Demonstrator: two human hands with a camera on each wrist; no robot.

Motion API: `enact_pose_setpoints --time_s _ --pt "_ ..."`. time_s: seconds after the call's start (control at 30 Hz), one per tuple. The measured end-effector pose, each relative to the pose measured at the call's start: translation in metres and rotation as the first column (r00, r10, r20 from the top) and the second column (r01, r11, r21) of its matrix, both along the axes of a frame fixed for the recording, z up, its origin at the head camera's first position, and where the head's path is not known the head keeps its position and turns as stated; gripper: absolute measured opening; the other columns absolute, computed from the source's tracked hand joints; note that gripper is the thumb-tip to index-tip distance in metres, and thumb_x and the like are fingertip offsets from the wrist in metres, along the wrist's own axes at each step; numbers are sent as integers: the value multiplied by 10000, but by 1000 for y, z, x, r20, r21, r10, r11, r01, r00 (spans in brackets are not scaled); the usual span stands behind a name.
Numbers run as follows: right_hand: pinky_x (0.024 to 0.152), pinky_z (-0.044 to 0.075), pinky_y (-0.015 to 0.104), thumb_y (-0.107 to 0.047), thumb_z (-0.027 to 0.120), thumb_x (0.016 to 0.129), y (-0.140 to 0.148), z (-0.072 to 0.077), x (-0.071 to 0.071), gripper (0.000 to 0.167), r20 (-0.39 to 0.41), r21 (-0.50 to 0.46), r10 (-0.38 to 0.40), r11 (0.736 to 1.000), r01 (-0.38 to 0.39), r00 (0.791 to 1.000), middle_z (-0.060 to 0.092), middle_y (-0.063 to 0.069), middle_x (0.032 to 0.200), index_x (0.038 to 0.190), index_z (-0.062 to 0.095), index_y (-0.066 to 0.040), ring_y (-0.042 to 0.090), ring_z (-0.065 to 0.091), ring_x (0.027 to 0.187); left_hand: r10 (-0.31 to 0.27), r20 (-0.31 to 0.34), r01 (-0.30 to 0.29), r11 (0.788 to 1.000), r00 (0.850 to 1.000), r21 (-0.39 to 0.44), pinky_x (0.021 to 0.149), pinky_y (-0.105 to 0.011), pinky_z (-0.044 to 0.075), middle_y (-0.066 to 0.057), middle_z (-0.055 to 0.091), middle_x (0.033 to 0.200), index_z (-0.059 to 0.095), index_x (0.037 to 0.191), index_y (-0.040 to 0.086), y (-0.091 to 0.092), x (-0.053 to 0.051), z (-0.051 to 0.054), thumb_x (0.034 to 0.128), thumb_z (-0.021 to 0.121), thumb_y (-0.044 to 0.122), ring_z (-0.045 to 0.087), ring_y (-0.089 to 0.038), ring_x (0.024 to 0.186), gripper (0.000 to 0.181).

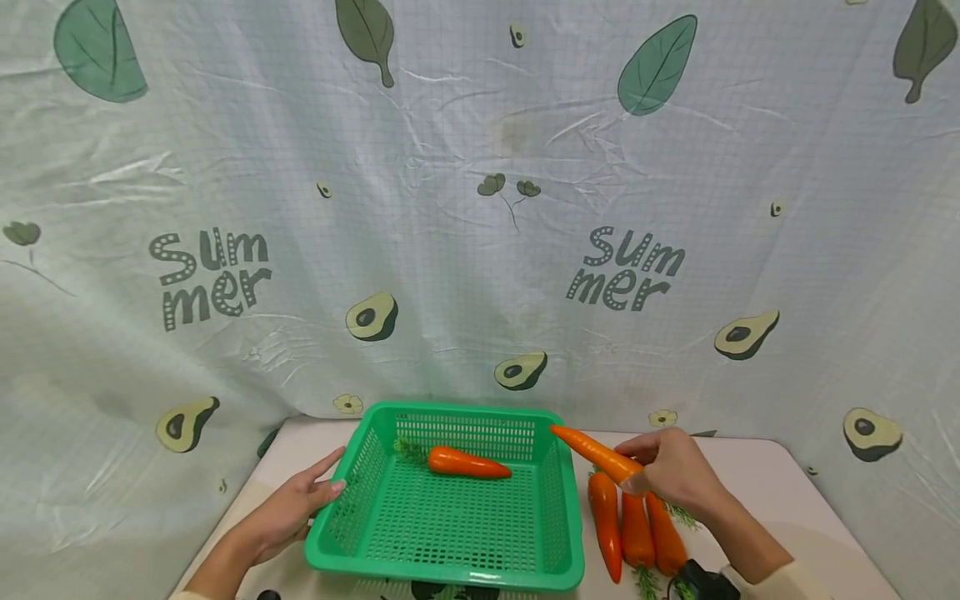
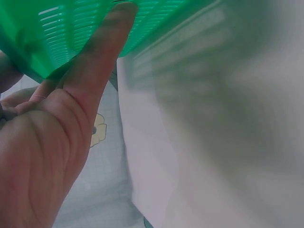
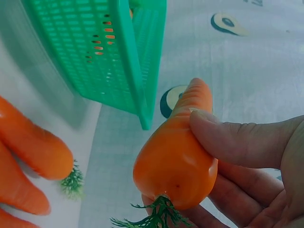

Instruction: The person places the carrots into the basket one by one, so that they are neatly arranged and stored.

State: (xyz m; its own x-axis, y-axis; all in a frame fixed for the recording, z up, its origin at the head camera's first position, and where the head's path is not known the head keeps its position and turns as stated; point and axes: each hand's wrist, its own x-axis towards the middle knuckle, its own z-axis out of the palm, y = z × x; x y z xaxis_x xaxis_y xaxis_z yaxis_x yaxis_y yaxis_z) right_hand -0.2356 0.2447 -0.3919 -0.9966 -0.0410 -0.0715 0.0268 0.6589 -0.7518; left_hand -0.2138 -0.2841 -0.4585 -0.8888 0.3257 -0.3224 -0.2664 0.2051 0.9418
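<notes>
My right hand (image 1: 675, 471) pinches an orange carrot (image 1: 596, 452) between thumb and fingers, its tip pointing at the right rim of the green basket (image 1: 450, 578). In the right wrist view the held carrot (image 3: 175, 161) shows green leaves at its thick end. One carrot (image 1: 468, 463) lies inside the basket toward the back. At the basket's left side, my left hand (image 1: 288, 508) touches the rim with its fingers spread; in the left wrist view a finger of that hand (image 2: 57, 123) lies against the basket wall (image 2: 71, 28).
Several carrots (image 1: 637, 533) with green tops lie on the white table (image 1: 750, 475) right of the basket. A black object (image 1: 701, 581) is near the front right edge. Behind the table hangs a printed curtain (image 1: 450, 250).
</notes>
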Motion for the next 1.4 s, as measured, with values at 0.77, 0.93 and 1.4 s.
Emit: enact_pose_setpoints --time_s 0.77,0.93,1.4 --pt "714 622 382 98 843 652 -26 3 -2 465 1 -34 71 997 -71 997 796 132 1023 1102 805 -13 218 691 863 13 10 -13 1000 1000 1 884 -498 611 -399 366 1561 -107 1670 102 1 0 -1 1141 436 274 698 -267 1130 778" --pt "708 617 370 97 860 650 -32 3 -4 462 -3 -27 79 996 -79 997 800 112 1001 1094 810 -24 205 687 846 29 11 -29 1000 1000 -13 876 -490 612 -394 361 1564 -90 1675 109 2 0 0 1141 433 270 699 -254 1114 764" --pt "671 607 375 129 835 645 -48 3 -7 440 4 -29 76 997 -75 997 787 85 944 1048 825 -45 211 650 784 6 7 -6 1000 1000 4 884 -494 611 -397 382 1544 -105 1672 107 0 1 2 1139 439 280 697 -254 1123 781"
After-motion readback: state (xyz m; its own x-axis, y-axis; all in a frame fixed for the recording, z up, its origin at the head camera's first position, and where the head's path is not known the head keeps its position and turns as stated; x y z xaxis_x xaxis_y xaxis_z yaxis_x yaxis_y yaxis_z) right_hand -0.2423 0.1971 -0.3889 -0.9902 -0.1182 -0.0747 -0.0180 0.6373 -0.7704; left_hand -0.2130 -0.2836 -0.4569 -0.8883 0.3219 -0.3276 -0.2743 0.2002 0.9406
